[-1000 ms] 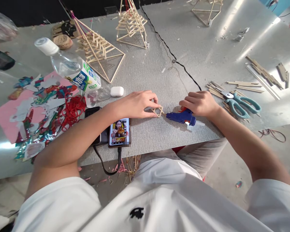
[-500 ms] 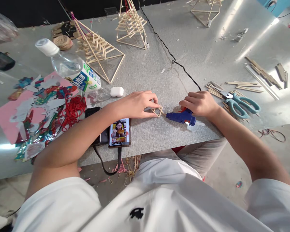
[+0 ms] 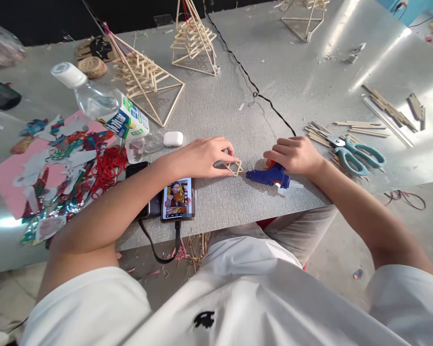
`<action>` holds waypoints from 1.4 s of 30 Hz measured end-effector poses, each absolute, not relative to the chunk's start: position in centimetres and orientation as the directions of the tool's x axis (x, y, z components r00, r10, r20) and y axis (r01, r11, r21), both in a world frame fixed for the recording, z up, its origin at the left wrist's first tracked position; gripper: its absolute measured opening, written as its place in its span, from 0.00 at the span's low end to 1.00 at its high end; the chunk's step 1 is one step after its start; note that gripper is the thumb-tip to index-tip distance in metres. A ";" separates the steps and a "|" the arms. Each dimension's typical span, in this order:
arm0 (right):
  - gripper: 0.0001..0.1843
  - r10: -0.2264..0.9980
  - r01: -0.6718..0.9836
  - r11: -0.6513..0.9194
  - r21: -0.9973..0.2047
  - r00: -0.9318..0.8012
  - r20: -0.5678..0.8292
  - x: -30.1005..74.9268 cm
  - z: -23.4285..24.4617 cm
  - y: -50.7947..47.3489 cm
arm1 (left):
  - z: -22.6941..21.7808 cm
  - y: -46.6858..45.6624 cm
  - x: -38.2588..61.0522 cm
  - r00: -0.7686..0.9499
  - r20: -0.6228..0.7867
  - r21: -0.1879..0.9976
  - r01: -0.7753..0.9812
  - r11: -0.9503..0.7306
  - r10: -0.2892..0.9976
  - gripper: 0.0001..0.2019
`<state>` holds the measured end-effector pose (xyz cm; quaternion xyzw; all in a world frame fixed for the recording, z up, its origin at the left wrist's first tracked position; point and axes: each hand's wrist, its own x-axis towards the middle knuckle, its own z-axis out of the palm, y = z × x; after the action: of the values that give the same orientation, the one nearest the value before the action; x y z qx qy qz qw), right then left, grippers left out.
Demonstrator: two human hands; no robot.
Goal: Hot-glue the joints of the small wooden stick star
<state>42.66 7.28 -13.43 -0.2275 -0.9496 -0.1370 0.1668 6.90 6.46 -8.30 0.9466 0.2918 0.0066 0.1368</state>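
- Far left on the grey table (image 3: 216,110) lies a pink sheet (image 3: 7,178) strewn with coloured paper scraps and a tangle of red thread (image 3: 108,166); beside it a clear water bottle (image 3: 101,101) lies on its side.
- Behind the bottle stand two stick pyramids (image 3: 147,79), their lower tiers already filled with crossed sticks, so earlier builds of this kind look finished, in my judgement.
- A phone (image 3: 178,198) with a lit screen lies near the table's front edge, a cable running from it over the edge, and a white earbud case (image 3: 173,139) sits just beyond it.
- The left hand (image 3: 202,156) rests flat on the table, fingertips pinched together on the left side of a small stick triangle (image 3: 234,167), pressing it down.
- The small stick triangle lies flat between the two hands, touching the left one and just clear of the glue gun's nozzle; it looks like a closed frame of a few short sticks, so the piece seems at an early stage, with joints to be glued or set.
- The right hand (image 3: 292,154) is curled closed over the grip of a blue glue gun (image 3: 267,176), which rests on the table with its tip pointing at the triangle.
- Right of that hand lie teal scissors (image 3: 357,156) on a loose heap of uncut sticks (image 3: 361,127), so plenty of stock is left.
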 end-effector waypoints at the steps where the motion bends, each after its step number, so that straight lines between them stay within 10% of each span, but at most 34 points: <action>1: 0.17 0.384 0.472 0.863 0.180 -0.844 0.374 42.5 -13.4 7.2 | -8.3 6.5 6.9 0.829 -0.066 0.263 0.551 -0.792 0.555 0.18; 16: 0.18 0.537 0.599 0.801 -0.014 -0.707 0.461 45.5 -12.8 8.5 | -7.7 6.5 6.8 0.819 -0.112 0.302 0.568 -0.766 0.563 0.21; 21: 0.25 0.634 0.663 0.734 -0.148 -0.589 0.501 45.8 -13.0 9.2 | -4.2 6.4 4.8 0.761 -0.261 0.289 0.648 -0.704 0.594 0.47; 32: 0.21 0.654 0.653 0.730 -0.203 -0.581 0.484 46.2 -14.2 10.3 | -3.1 3.4 -0.1 0.370 -0.557 -0.128 0.846 -0.517 0.743 0.81; 42: 0.23 0.680 0.691 0.699 -0.186 -0.561 0.471 46.6 -14.3 10.4 | 0.3 6.4 -0.8 0.400 -0.418 -0.010 0.896 -0.445 0.815 0.72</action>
<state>46.58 10.35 -14.33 -0.3881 -0.8834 -0.0099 0.2624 -0.85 6.39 0.33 0.8296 0.5156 -0.1846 0.1086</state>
